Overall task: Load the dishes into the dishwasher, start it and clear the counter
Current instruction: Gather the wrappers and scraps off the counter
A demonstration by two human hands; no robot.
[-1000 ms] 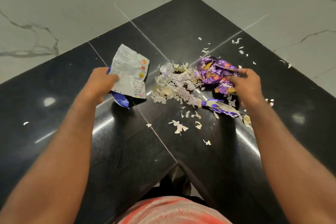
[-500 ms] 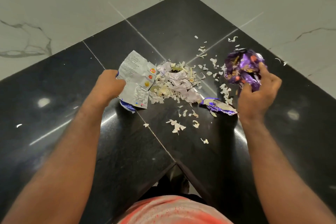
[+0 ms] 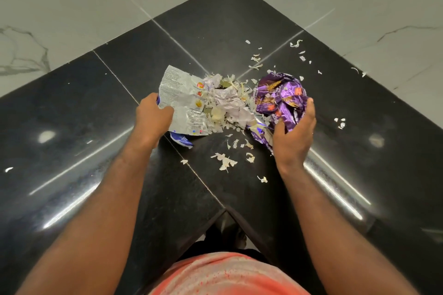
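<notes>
A black polished surface (image 3: 72, 141) fills a corner between white marble walls (image 3: 60, 2), and the mess to be cleared sits near its middle. The left hand (image 3: 153, 115) has its fingers curled and pinches the left edge of a flattened silver snack wrapper (image 3: 182, 100), printed side up, with a blue inner flap (image 3: 182, 140) showing below it at the near side. The wrapper's right edge touches a heap of pale peelings and paper scraps (image 3: 227, 105).

Just right of the heap, the right hand (image 3: 293, 134) grips a crumpled purple wrapper (image 3: 280, 98), with the thumb along its right side and the fingers curled into its near side. The bundle presses against the heap's right edge. A smaller purple wrapper piece (image 3: 260, 134) lies on the surface just below the bundle, partly under the right hand's fingers.

Loose pale flakes (image 3: 225, 160) lie scattered on the near side of the heap, more (image 3: 256, 60) toward the far corner, and a few (image 3: 340, 123) to the right of the right hand. At the bottom edge a pink-orange shirt (image 3: 230, 275) shows.
</notes>
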